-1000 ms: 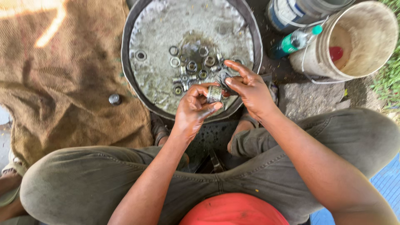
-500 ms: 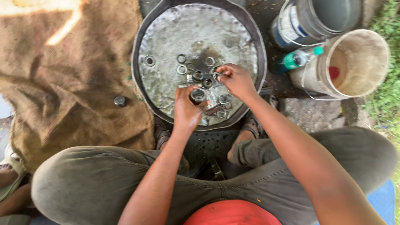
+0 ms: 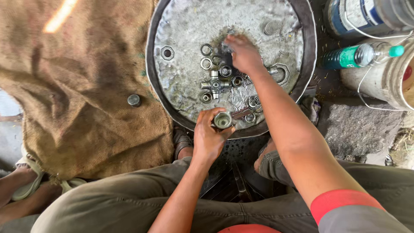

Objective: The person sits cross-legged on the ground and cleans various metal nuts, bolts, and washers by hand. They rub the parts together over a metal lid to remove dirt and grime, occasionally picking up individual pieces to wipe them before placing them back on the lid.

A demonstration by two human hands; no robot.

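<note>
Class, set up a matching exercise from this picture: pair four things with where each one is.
Things:
1. small metal bearing cup
2. green plastic bottle
3. dark round metal cap
4. right hand

Places:
A. lying on the brown burlap sack
B. over the middle of the round metal tray
C. held in the left hand
D. lying right of the tray, beside the white bucket

Pairs: 1-C, 2-D, 3-A, 4-B

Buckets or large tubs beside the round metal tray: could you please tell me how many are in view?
2, both right of the tray: a dark blue-labelled container at the top right corner, and a whitish bucket just below it, cut off by the frame edge. Others may lie outside the frame.
</note>
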